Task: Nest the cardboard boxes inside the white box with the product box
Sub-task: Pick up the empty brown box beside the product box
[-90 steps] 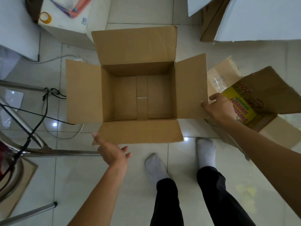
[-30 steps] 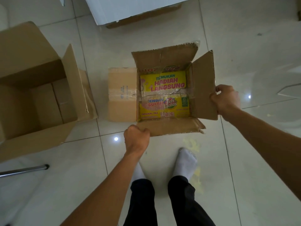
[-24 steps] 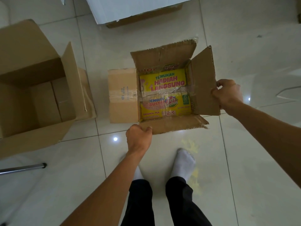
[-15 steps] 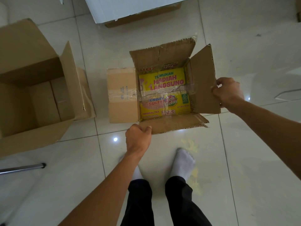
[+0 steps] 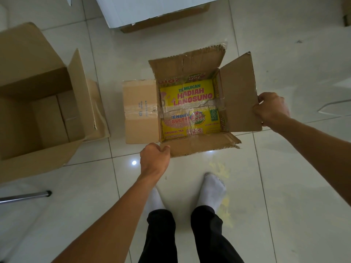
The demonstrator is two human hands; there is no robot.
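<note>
A small open cardboard box [image 5: 201, 145] sits in the middle of the tiled floor, its inside printed yellow with tea branding [image 5: 188, 109]. My left hand [image 5: 154, 158] is shut on the near flap's left corner. My right hand [image 5: 270, 109] grips the outer edge of the right flap [image 5: 239, 95], which stands raised. A larger plain cardboard box [image 5: 38, 118] stands open at the left. The white box [image 5: 144, 8] lies at the top edge, only partly in view.
A metal leg [image 5: 24, 196] pokes in at the lower left. My feet in white socks [image 5: 213, 188] stand just below the small box. Glossy white tiles [image 5: 284, 186] stretch to the right, with a yellowish smear near my right foot.
Three seconds ago both hands were at the large box; the view has since shifted right onto the small box. Over the last second both hands keep their grip and the right flap rises slightly.
</note>
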